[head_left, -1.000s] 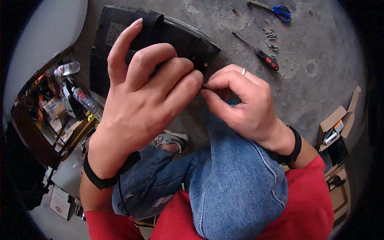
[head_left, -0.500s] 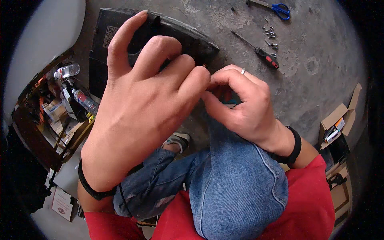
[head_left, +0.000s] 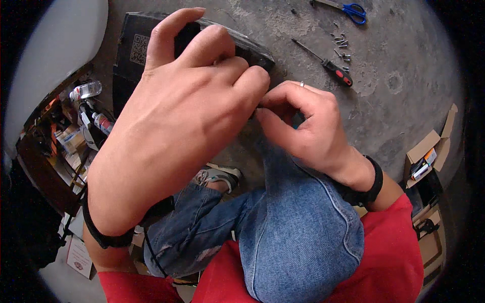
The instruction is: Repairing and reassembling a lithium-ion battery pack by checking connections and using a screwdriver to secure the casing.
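Note:
My left hand (head_left: 177, 121) is raised with its back showing. Its outermost finger sticks up and bends at the tip, while the others curl under; the thumb and whatever they grip are hidden. Close against it, my right hand (head_left: 313, 121) pinches with thumb and forefinger at a small dark spot too small to name. Behind the left hand lies a black box-like piece (head_left: 134, 76) with a square printed code, on the grey floor. Beyond the right hand rests a black and red screwdriver (head_left: 333, 70), with several loose screws (head_left: 342, 43) beside it.
Blue-handled scissors (head_left: 353, 12) lie at the far edge. An opened cardboard box (head_left: 424, 151) stands at the right. Bottles (head_left: 87, 90) and clutter fill a shelf at the left, under a pale curved surface (head_left: 60, 45). My jeans-clad knee (head_left: 303, 232) rises below my hands.
My left hand has turned a little and its wrist has shifted left and down, while its curled fingers moved slightly up and right. The right hand has barely shifted, its pinch still beside the left fingers.

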Tool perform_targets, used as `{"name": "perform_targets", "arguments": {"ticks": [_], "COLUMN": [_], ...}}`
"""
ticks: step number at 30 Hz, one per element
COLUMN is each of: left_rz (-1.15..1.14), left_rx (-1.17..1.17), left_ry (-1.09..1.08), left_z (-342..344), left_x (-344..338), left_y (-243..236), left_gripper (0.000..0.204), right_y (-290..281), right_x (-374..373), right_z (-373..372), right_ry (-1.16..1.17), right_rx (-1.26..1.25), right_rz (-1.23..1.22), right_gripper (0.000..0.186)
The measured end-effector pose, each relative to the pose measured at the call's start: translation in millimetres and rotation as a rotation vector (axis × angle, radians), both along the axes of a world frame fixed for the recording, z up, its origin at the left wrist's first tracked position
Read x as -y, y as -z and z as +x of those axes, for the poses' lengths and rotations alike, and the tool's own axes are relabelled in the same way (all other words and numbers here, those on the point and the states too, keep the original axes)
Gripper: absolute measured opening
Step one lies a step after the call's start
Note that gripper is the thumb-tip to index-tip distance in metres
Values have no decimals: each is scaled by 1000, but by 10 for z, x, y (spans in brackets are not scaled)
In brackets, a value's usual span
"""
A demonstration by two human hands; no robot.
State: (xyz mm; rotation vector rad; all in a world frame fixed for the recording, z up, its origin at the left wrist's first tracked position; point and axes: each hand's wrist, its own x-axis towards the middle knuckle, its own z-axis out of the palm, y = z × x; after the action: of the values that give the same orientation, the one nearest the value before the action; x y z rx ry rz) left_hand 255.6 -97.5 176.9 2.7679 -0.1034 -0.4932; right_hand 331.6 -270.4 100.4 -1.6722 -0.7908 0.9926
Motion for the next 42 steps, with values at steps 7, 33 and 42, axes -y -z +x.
{"name": "perform_targets", "arguments": {"ticks": [7,33,42], "left_rz": [153,152,76], "left_rx": [340,295,389], "left_ry": [-102,-658,-673], "left_z": [-365,-826,-848], "left_x": [119,935,732], "left_y": [121,423,417], "left_gripper": [35,42,56], "right_y": [-20,-193,-121], "right_x": [-63,-281,-276], "right_z": [45,339,370], "right_ry": [50,-175,-162], "right_rx": [-32,-43,-254], "right_rz": [-43,-376,-392], "right_gripper": [13,14,16]}}
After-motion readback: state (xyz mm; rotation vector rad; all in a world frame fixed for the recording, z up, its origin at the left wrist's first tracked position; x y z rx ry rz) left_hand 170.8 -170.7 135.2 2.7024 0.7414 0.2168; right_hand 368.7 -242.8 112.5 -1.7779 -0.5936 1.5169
